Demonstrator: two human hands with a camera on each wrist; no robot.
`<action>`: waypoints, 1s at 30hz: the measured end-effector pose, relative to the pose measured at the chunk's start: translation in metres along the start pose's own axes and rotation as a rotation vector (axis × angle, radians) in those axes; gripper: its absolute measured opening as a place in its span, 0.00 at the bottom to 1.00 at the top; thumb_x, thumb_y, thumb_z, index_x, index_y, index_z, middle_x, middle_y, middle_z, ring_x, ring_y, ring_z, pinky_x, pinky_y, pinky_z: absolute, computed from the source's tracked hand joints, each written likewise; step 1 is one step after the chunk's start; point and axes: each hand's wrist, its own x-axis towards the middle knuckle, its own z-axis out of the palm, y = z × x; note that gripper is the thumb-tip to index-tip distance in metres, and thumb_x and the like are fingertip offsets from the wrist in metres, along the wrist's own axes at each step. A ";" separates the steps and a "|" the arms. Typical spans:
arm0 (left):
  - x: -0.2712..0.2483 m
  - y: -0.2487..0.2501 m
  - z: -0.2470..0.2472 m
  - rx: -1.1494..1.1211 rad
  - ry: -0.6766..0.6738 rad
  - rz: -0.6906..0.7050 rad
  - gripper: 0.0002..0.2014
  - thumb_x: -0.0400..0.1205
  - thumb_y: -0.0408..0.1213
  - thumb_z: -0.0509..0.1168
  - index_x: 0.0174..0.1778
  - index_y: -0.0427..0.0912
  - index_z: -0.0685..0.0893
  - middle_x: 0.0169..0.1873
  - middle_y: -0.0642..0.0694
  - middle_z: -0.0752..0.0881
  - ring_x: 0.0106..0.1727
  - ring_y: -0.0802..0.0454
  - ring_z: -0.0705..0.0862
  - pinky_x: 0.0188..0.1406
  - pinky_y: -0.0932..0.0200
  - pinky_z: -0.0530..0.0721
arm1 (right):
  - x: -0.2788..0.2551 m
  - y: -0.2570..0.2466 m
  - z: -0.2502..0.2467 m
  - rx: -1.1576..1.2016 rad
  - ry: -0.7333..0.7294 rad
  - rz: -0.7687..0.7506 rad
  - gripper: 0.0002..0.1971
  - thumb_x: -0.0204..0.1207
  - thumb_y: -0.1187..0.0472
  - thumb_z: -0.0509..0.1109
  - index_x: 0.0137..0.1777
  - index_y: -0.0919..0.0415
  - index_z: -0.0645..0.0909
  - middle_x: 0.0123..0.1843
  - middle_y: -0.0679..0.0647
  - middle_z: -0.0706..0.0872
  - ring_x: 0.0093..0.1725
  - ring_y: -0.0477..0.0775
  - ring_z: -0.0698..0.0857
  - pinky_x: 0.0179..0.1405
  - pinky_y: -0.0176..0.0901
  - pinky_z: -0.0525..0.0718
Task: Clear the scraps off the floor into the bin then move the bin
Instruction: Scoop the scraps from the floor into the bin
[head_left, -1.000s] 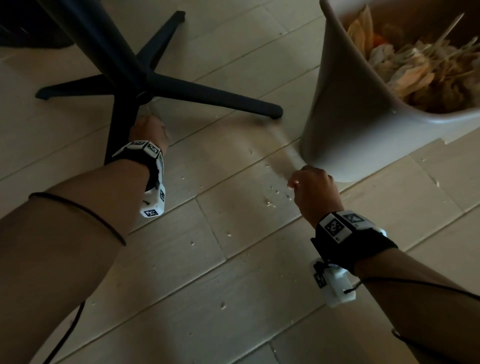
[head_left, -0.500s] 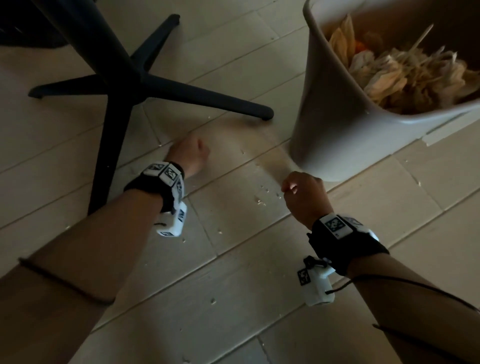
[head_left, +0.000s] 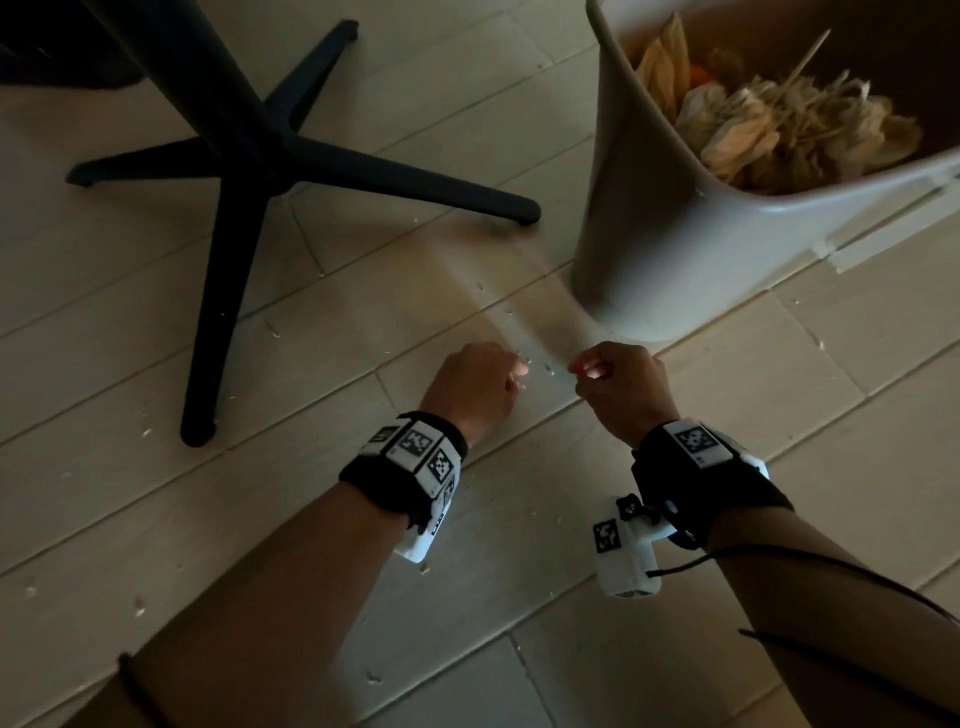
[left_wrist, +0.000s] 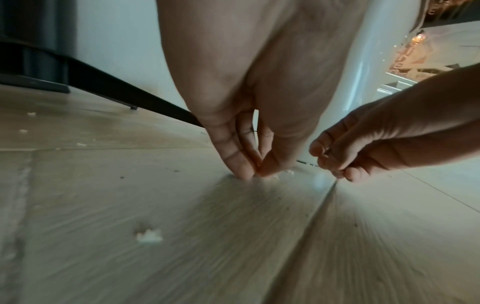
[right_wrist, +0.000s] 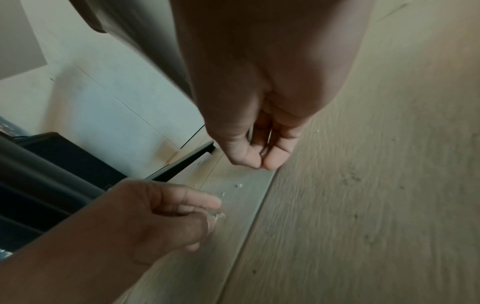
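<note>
Small white scraps (head_left: 548, 369) lie scattered over the pale plank floor, one of them close to the left wrist camera (left_wrist: 149, 236). My left hand (head_left: 519, 371) is down at the floor, thumb and fingertips (left_wrist: 244, 170) pinched together on a scrap among a few more. A hand's width to its right, my right hand (head_left: 582, 371) has its fingers curled, and its thumb and forefinger (right_wrist: 262, 164) pinch a tiny pale scrap. The white bin (head_left: 675, 234), full of dry husks, stands just beyond the right hand.
A black star-shaped chair base (head_left: 249, 156) spreads across the floor at the upper left, one leg ending near the bin. More crumbs dot the planks (head_left: 140, 605) toward me. White tape (head_left: 883, 244) is stuck on the floor beside the bin.
My left hand has moved from beside the chair base rightward and toward me, ending close to the right hand. The right hand has stayed in front of the bin.
</note>
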 end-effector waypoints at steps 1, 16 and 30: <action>-0.002 0.001 0.002 0.027 -0.001 0.014 0.16 0.84 0.36 0.61 0.65 0.46 0.87 0.60 0.46 0.88 0.62 0.49 0.86 0.64 0.56 0.79 | -0.002 0.000 0.001 -0.001 -0.002 0.006 0.11 0.69 0.69 0.72 0.45 0.54 0.91 0.43 0.51 0.91 0.48 0.51 0.89 0.50 0.34 0.78; -0.047 0.009 0.025 -0.029 -0.022 -0.089 0.11 0.85 0.32 0.56 0.54 0.39 0.83 0.53 0.39 0.84 0.54 0.40 0.82 0.54 0.49 0.80 | -0.042 -0.003 0.010 0.005 -0.063 0.039 0.08 0.69 0.65 0.77 0.38 0.49 0.89 0.39 0.50 0.90 0.46 0.54 0.90 0.58 0.47 0.87; -0.070 0.058 -0.111 -0.607 0.436 0.018 0.08 0.84 0.39 0.68 0.56 0.42 0.87 0.44 0.53 0.88 0.44 0.65 0.86 0.45 0.76 0.83 | -0.079 -0.131 -0.069 0.256 0.027 -0.352 0.04 0.73 0.62 0.76 0.39 0.52 0.86 0.38 0.49 0.89 0.40 0.49 0.89 0.49 0.47 0.90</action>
